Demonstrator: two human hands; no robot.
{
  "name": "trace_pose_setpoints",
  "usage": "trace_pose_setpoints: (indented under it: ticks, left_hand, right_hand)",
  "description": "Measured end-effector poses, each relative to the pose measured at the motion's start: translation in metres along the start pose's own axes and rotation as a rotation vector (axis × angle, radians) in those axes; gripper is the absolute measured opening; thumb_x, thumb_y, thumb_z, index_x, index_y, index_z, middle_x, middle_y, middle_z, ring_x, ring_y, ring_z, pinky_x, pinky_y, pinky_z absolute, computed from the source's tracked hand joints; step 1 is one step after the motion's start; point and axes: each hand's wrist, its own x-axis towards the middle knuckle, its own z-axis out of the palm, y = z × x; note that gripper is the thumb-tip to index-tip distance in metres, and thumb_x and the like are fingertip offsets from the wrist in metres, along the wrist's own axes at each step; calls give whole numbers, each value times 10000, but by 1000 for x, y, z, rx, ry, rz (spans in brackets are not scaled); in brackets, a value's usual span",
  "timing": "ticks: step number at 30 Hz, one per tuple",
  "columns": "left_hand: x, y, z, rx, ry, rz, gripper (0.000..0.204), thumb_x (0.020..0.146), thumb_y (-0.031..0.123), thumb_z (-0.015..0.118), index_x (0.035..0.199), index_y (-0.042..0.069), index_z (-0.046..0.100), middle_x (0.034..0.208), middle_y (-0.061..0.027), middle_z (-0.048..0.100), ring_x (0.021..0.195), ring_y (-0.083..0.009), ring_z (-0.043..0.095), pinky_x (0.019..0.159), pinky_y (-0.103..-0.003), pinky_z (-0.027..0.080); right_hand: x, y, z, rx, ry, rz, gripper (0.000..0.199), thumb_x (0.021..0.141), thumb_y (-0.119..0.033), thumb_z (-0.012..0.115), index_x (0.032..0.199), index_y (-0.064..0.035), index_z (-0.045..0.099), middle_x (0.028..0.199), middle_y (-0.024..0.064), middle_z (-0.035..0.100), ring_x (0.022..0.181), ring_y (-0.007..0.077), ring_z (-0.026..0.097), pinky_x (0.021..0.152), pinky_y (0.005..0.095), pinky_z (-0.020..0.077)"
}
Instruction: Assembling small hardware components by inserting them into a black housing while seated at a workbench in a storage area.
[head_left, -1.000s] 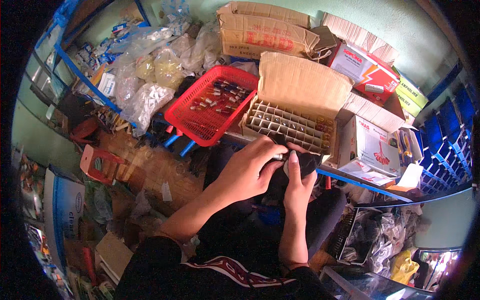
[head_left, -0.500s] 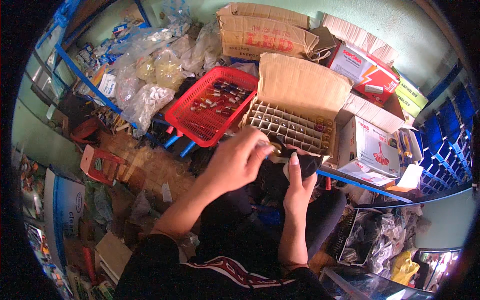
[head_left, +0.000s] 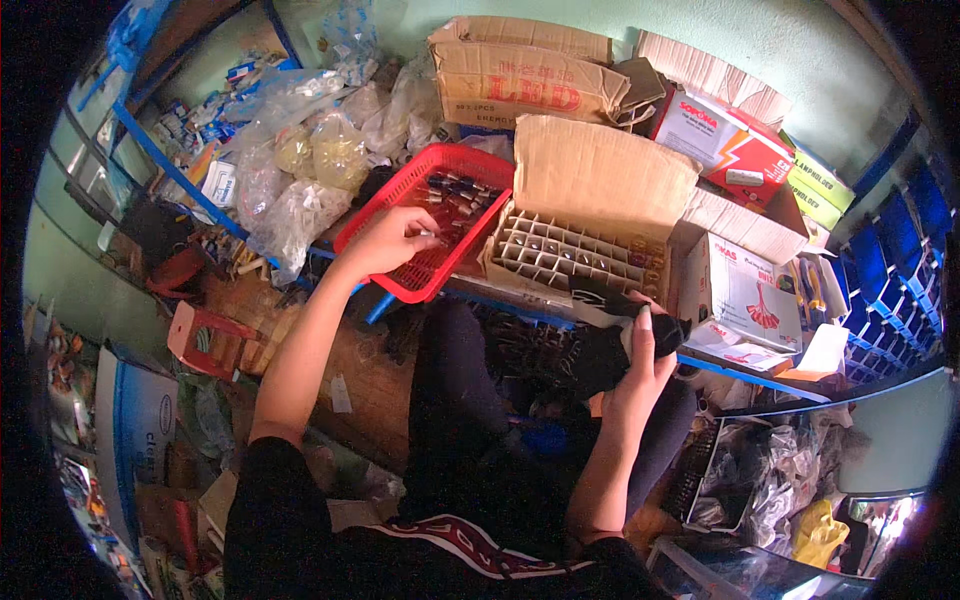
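Observation:
My left hand reaches over the near end of a red plastic basket. Its thumb and fingers are pinched around a small silvery bulb, mostly covered by the fingertips. Several small bulbs with metal bases lie farther back inside the basket. My right hand is closed around a black bundle, with a dark rounded end poking out past the thumb; its exact kind is hard to make out. Behind that hand stands an open divided carton, whose cells hold several bulbs, some with gold-coloured ends.
Cardboard boxes stand behind the carton, and a white box is to its right. Clear plastic bags are heaped left of the basket. A blue metal frame borders the shelf. Black wires hang over my lap.
My left hand has moved left, from the black bundle to the red basket; the gold-coloured piece at its fingertips no longer shows there. My right hand has shifted slightly right and down with the bundle.

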Motion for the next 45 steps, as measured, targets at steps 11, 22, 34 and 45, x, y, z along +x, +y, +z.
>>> trace_pose_setpoints:
  ticks: [11,22,34,45]
  left_hand:
    - [9,37,1,371,-91,88,197,851,-52,751,1001,-4,632,983,-152,713,942,-325,715,858,-411,565]
    - [51,162,50,203,-46,447,175,928,150,759,1018,33,665,1015,-130,700,987,-349,695,867,-441,549]
    - [118,188,154,334,-334,545,358,922,270,789,1186,43,703,1145,-198,712,1099,-410,684,930,-497,540]
    - [79,186,111,-496,-293,354,258,1028,181,715,1220,30,632,1089,-62,727,1030,-137,707,904,-315,582]
  right_hand:
    - [2,-2,-5,65,45,29,269,1060,-221,658,1217,-9,708,1133,31,686,966,101,590,893,255,464]
    - [7,6,-11,97,19,15,224,1030,-180,648,1171,-22,720,1099,74,711,970,149,660,859,289,538]
    - [-12,-12,-11,77,-324,15,219,963,-177,695,1102,-10,718,1066,33,723,881,87,547,832,255,427]
    - [3,3,-15,218,-50,108,227,1025,-212,664,1152,-37,735,1028,-1,679,932,99,584,877,257,453]
